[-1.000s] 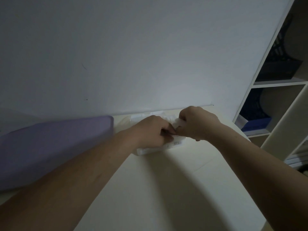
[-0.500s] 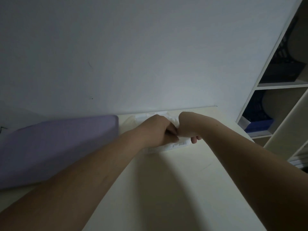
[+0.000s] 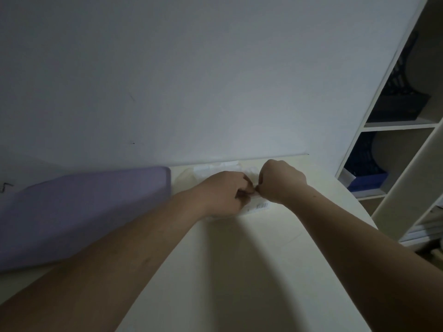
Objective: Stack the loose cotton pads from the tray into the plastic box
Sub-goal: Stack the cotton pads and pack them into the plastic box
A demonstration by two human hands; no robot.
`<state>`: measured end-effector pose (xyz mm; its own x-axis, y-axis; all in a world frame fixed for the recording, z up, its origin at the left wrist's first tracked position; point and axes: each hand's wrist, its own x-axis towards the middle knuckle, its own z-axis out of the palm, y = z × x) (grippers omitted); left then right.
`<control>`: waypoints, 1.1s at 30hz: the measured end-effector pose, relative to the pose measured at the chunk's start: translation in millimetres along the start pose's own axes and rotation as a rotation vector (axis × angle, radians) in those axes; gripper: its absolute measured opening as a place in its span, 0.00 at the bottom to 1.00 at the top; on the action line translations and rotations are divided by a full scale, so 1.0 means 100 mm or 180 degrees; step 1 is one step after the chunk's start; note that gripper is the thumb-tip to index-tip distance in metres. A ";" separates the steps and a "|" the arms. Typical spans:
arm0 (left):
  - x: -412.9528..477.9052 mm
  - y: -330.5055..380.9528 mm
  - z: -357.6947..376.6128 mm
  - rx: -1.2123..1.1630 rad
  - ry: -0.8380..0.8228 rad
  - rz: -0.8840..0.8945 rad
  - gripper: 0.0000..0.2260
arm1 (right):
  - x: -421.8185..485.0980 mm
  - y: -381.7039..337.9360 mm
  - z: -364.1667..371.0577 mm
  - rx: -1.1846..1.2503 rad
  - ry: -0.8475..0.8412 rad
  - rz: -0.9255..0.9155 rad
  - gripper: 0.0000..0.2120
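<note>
Dim room, cream table [image 3: 239, 259]. Left hand [image 3: 225, 190] and right hand [image 3: 282, 182] both pinch at the plastic box [image 3: 259, 207]; I'd pull apart evenly, box steadied.

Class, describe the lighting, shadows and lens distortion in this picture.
Head view: dim, bluish light; both forearms cast shadows across the table; the wide lens tilts the shelf unit; the plastic pack pinched by left hand and right hand is murky.

A person's left hand [image 3: 223, 190] and right hand [image 3: 281, 182] meet, fingers curled, pinching a clear plastic package [image 3: 260, 207] at the tabletop's [image 3: 251, 271] far edge by the wall. A lilac tray [image 3: 84, 212] lies toward the left edge.
</note>
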<state>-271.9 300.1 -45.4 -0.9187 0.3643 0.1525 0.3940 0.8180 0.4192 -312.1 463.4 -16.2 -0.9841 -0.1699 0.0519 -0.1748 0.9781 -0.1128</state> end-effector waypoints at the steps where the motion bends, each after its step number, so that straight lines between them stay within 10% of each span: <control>1: -0.02 -0.02 0.00 -0.0079 0.0037 0.0002 0.13 | -0.01 0.00 -0.01 -0.0010 -0.0019 0.0006 0.03; 7: -0.13 -0.40 -0.28 -0.0461 0.1608 -0.0828 0.11 | -0.09 -0.04 -0.12 -0.0247 0.0689 -0.0173 0.07; 14: -0.13 -0.77 -0.09 -0.1676 0.1215 -0.2199 0.21 | -0.15 -0.54 0.45 0.0273 0.0018 -0.1122 0.23; 20: -0.15 -0.87 -0.01 -0.3044 0.1395 -0.1776 0.23 | -0.13 -0.45 0.59 0.0286 0.0271 -0.1172 0.28; 29: -0.20 -0.69 -0.09 -0.1925 0.2034 -0.1357 0.18 | -0.25 -0.17 0.61 0.2702 0.1972 0.0016 0.17; 33: -0.34 -0.61 -0.08 -0.1387 0.1997 -0.0990 0.17 | -0.21 -0.06 0.48 0.4295 0.1097 0.0737 0.27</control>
<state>-264.6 234.2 -68.7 -0.8798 -0.2725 0.3896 0.1913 0.5473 0.8148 -291.5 455.1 -64.0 -0.9717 0.2059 0.1160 -0.1013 0.0808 -0.9916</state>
